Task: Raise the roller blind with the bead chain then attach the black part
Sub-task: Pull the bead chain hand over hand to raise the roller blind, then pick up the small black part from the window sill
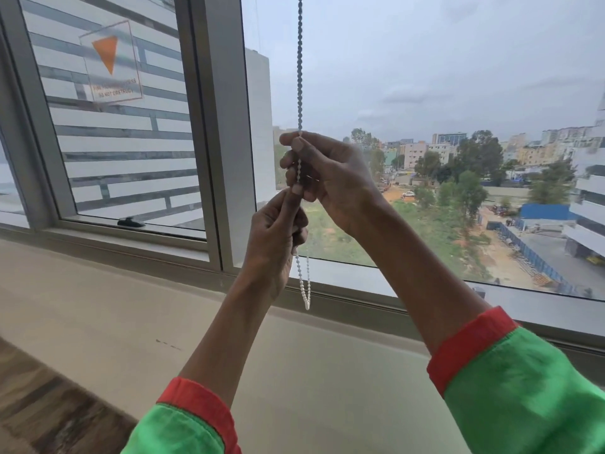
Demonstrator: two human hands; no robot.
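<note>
A white bead chain [300, 60] hangs straight down in front of the window pane from above the frame's top edge. My right hand [327, 178] is closed around it at mid height, thumb and forefinger pinching it at the top of the fist. Just below, my left hand [276, 231] pinches the same chain between thumb and fingers. The chain's bottom loop [304, 286] dangles under my left hand, above the sill. Something dark shows inside my left fist; I cannot tell what it is. The roller blind itself is out of view.
A grey vertical window mullion [226, 126] stands just left of the chain. A wide beige sill [131, 306] runs below the glass. A black window latch [131, 222] sits on the left pane's lower frame, and an orange-triangle sticker [109, 60] is on that pane.
</note>
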